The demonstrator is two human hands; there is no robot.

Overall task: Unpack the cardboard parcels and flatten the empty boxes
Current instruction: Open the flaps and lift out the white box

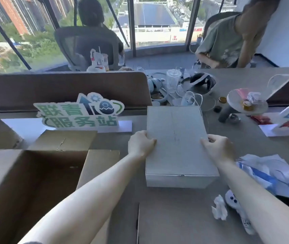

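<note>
Green sign (79,112) reads "联青服务站"; left hand (141,143) and right hand (216,149) grip the closed grey box (177,138) by its sides.

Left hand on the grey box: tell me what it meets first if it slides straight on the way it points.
The left hand points right across the flat grey cardboard box; first it would probably meet the right hand.

A closed, flat white rectangular cardboard box (177,138) lies lid-up on the grey desk. Just to its left stands a large brown corrugated cardboard parcel (25,182), open-topped, its flaps spread outward, interior in shadow.
</note>
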